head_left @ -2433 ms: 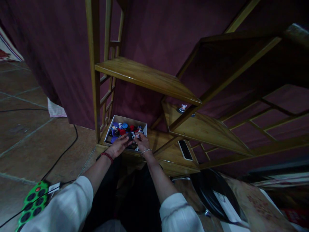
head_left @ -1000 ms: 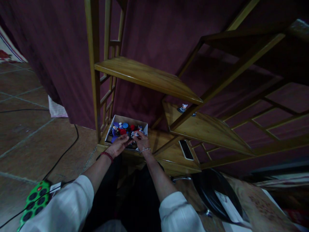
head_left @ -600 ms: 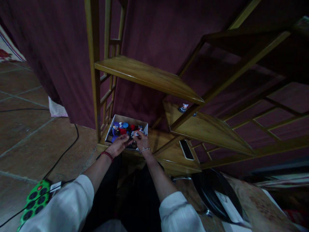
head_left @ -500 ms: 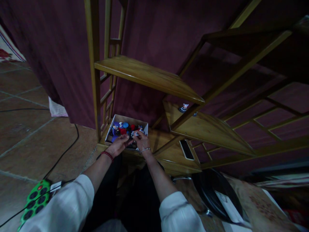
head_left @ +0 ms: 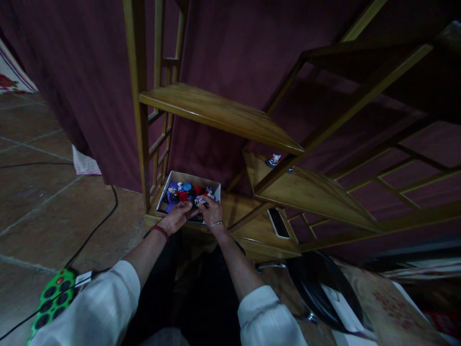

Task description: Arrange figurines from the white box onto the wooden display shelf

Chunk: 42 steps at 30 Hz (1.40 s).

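Note:
Over a white open box (head_left: 161,196) my two hands meet around a small figurine (head_left: 198,201), pale on top and dark below. My left hand (head_left: 176,217), with a red bead bracelet at the wrist, has its fingers closed at the dark lower part. From the other side, my right hand (head_left: 212,211), wearing a silver bangle, pinches the figurine with thumb and fingers. Red, blue, purple and black small pieces fill the box, among them a blue disc (head_left: 187,186) and a red piece (head_left: 183,196). My hands cover the box's near right part.
The box rests on the low board of a wooden shelf rack (head_left: 216,115). Another figurine (head_left: 275,159) stands on a middle shelf, and a phone (head_left: 278,223) lies below it. A green power strip (head_left: 54,300) with cables is on the floor; a black round seat (head_left: 320,288) stands right.
Both hands stay at almost the same place over the box. The figurine between them has turned or tilted slightly; little else differs.

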### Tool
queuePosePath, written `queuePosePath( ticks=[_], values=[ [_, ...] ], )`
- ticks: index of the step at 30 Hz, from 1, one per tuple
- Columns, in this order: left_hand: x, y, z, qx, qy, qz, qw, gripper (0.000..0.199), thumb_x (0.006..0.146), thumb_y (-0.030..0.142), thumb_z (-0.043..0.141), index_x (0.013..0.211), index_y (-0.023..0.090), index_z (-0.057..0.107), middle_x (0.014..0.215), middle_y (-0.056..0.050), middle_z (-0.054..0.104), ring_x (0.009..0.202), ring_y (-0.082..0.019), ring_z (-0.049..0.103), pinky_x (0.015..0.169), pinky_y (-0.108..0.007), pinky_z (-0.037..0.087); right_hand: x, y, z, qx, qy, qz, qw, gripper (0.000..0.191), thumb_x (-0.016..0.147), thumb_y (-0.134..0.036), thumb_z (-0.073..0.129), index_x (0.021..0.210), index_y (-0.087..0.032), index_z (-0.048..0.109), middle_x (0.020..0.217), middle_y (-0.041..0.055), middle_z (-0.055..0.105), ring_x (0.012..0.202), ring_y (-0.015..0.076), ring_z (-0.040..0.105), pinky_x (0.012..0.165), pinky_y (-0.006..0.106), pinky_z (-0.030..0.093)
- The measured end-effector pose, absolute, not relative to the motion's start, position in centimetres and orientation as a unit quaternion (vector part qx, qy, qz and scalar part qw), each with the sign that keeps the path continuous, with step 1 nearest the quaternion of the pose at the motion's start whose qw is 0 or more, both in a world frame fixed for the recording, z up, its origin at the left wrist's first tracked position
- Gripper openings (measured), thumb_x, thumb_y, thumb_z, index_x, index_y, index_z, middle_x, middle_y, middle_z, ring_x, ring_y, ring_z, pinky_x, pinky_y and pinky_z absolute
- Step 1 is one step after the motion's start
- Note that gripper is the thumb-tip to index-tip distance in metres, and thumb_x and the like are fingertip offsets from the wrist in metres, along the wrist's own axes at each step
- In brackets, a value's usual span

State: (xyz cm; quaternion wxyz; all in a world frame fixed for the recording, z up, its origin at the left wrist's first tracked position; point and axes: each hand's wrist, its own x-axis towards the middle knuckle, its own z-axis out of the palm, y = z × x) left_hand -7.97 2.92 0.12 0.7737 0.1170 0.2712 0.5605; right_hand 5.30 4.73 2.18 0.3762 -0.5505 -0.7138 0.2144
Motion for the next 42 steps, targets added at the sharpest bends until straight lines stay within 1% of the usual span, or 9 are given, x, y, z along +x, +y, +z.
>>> queuePosePath(
  ticks=[4,8,12,15,20,27,32,36,42],
  values=[
    [-7.9,2.9,0.2,0.121,0.278,0.557,0.773,0.01,0.068,0.003,0.06,0.062,0.011,0.058,0.064,0.001,0.06,0.07,-0.01,0.058,0.087,-0.038,0.045,5.4,4.8,2.4,-0.543,-0.724,0.209,0.371,0.022,0.069,-0.02,0.055,0.089,-0.027,0.062,0.091,-0.0011,0.064,0.081,0.0154,0.058,0.078,0.028,0.044],
    [-7.9,2.9,0.0,0.124,0.284,0.554,0.773,0.009,0.067,0.004,0.061,0.062,0.011,0.058,0.067,-0.001,0.061,0.074,-0.011,0.058,0.086,-0.039,0.046,5.5,4.9,2.6,-0.551,-0.731,0.196,0.351,0.022,0.069,-0.021,0.055,0.088,-0.028,0.063,0.089,-0.0016,0.064,0.077,0.0155,0.058,0.076,0.029,0.045],
    [-7.8,3.0,-0.2,0.121,0.286,0.56,0.768,0.011,0.066,0.004,0.062,0.059,0.01,0.057,0.063,0.0,0.059,0.068,-0.009,0.057,0.087,-0.04,0.045,5.8,5.0,2.2,-0.548,-0.737,0.193,0.345,0.022,0.07,-0.022,0.055,0.09,-0.028,0.063,0.09,-0.0017,0.064,0.08,0.0156,0.058,0.076,0.029,0.045],
    [-7.6,3.0,-0.3,0.122,0.286,0.564,0.765,0.013,0.068,0.002,0.059,0.058,0.01,0.056,0.061,0.001,0.058,0.066,-0.008,0.056,0.088,-0.04,0.045,6.0,5.1,2.0,-0.546,-0.735,0.197,0.351,0.023,0.069,-0.022,0.055,0.089,-0.028,0.063,0.092,-0.0021,0.064,0.082,0.0156,0.058,0.078,0.029,0.044],
    [-7.4,3.1,-0.1,0.111,0.281,0.562,0.77,0.015,0.07,0.0,0.054,0.06,0.011,0.057,0.065,0.0,0.059,0.071,-0.01,0.057,0.088,-0.04,0.045,6.1,5.1,2.3,-0.554,-0.729,0.201,0.349,0.022,0.068,-0.021,0.055,0.088,-0.027,0.063,0.089,-0.0013,0.065,0.079,0.0158,0.059,0.078,0.03,0.044],
    [-7.6,3.3,0.0,0.112,0.289,0.557,0.77,0.018,0.072,-0.001,0.05,0.06,0.01,0.057,0.067,-0.001,0.059,0.072,-0.009,0.057,0.089,-0.038,0.044,6.0,5.3,2.4,-0.553,-0.725,0.214,0.351,0.022,0.068,-0.021,0.056,0.088,-0.026,0.063,0.086,-0.0011,0.066,0.075,0.0154,0.059,0.078,0.03,0.044],
    [-8.1,3.4,-0.2,0.129,0.286,0.545,0.778,0.015,0.072,0.001,0.052,0.061,0.01,0.057,0.064,0.0,0.057,0.069,-0.009,0.057,0.086,-0.04,0.046,5.8,5.7,1.9,-0.556,-0.724,0.218,0.346,0.023,0.067,-0.02,0.057,0.088,-0.025,0.063,0.085,-0.0011,0.066,0.074,0.0147,0.06,0.077,0.028,0.046],
    [-8.4,3.5,-0.2,0.136,0.293,0.541,0.777,0.012,0.072,0.002,0.054,0.062,0.009,0.057,0.066,-0.002,0.059,0.07,-0.011,0.058,0.083,-0.039,0.048,5.6,5.9,1.8,-0.551,-0.735,0.215,0.332,0.023,0.068,-0.02,0.057,0.09,-0.024,0.062,0.088,-0.001,0.066,0.075,0.014,0.06,0.076,0.028,0.046],
    [-8.3,3.5,-0.2,0.141,0.297,0.541,0.774,0.012,0.071,0.003,0.055,0.061,0.009,0.056,0.061,-0.001,0.057,0.064,-0.01,0.057,0.081,-0.04,0.049,5.6,5.9,1.9,-0.547,-0.745,0.203,0.324,0.023,0.069,-0.019,0.057,0.091,-0.023,0.062,0.091,0.0001,0.065,0.078,0.0134,0.06,0.077,0.026,0.046]
  ],
)
